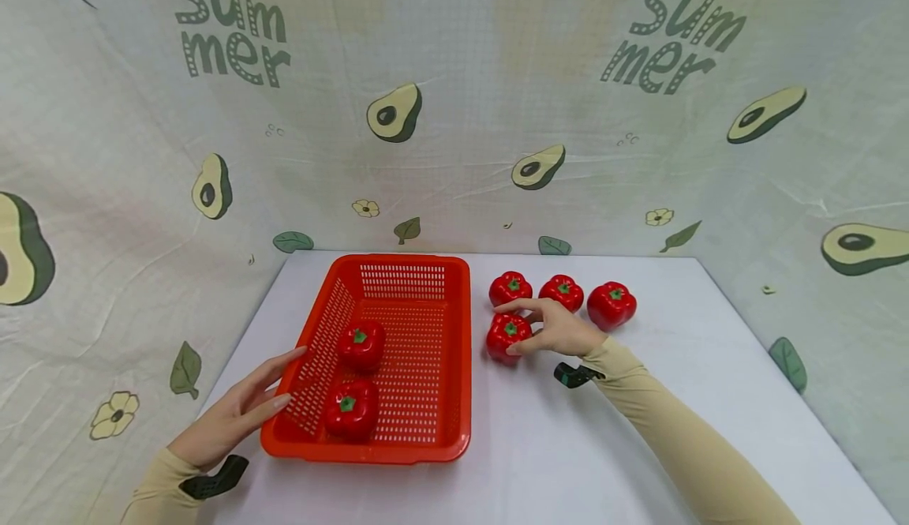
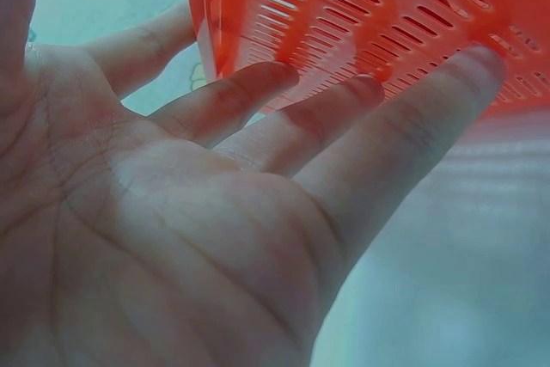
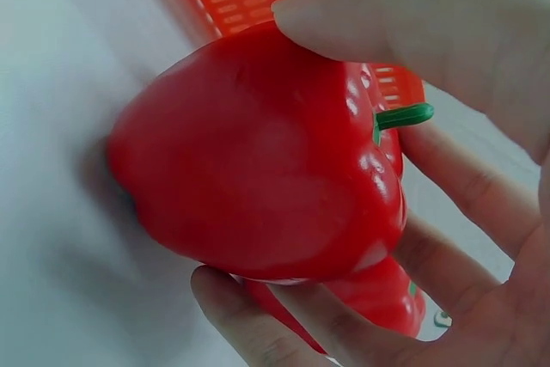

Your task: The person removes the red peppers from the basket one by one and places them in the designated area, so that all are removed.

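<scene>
My right hand (image 1: 557,329) curls round a red bell pepper (image 1: 506,342) just right of the basket, thumb on one side and fingers on the other. In the right wrist view this pepper (image 3: 258,156) lies on its side across the picture, green stem toward the palm. Along the left side of the red plastic basket (image 1: 461,351) is my left hand (image 1: 230,414), its fingers nearly straight. Those fingertips (image 2: 477,66) rest against the slotted wall in the left wrist view. Inside the basket sit two red bell peppers, a farther one (image 1: 362,345) and a nearer one (image 1: 353,409).
Beyond the right hand stand three more peppers in a row: left (image 1: 510,288), middle (image 1: 562,293) and right (image 1: 612,305). All stand on a white table (image 1: 568,446). Behind it hangs a cloth (image 1: 461,51) printed with avocados.
</scene>
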A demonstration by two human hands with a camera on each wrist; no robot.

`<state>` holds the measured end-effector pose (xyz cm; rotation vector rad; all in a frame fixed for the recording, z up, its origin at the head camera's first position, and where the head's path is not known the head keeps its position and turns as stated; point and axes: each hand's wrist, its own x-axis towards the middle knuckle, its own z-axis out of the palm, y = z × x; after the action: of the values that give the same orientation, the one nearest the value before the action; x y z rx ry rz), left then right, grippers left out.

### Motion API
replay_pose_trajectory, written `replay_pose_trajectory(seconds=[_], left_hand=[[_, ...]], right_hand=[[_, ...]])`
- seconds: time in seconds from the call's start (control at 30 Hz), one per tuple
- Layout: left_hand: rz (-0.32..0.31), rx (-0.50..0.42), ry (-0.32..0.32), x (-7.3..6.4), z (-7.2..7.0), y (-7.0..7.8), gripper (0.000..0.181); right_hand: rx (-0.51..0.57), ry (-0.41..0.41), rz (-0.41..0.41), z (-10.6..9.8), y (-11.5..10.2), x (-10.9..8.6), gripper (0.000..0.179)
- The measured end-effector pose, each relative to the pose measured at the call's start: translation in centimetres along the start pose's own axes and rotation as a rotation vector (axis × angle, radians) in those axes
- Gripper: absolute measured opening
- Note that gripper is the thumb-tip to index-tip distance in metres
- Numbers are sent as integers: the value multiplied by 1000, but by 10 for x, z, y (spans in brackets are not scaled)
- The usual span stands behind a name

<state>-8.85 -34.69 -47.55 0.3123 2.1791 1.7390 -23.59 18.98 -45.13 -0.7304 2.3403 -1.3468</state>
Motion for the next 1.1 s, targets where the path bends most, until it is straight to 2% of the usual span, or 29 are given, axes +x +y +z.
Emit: replay_pose_trajectory(seconds=[0.47, 0.8, 1.1], left_hand=[[67, -12, -26, 1, -1, -4, 66], [58, 3, -12, 0, -1, -2, 66], [30, -5, -9, 0, -1, -2, 66]], right_hand=[[14, -7, -31, -1, 1, -1, 68], [-46, 3, -78, -9, -9, -3, 68], [-79, 29, -60, -29, -28, -10, 68]])
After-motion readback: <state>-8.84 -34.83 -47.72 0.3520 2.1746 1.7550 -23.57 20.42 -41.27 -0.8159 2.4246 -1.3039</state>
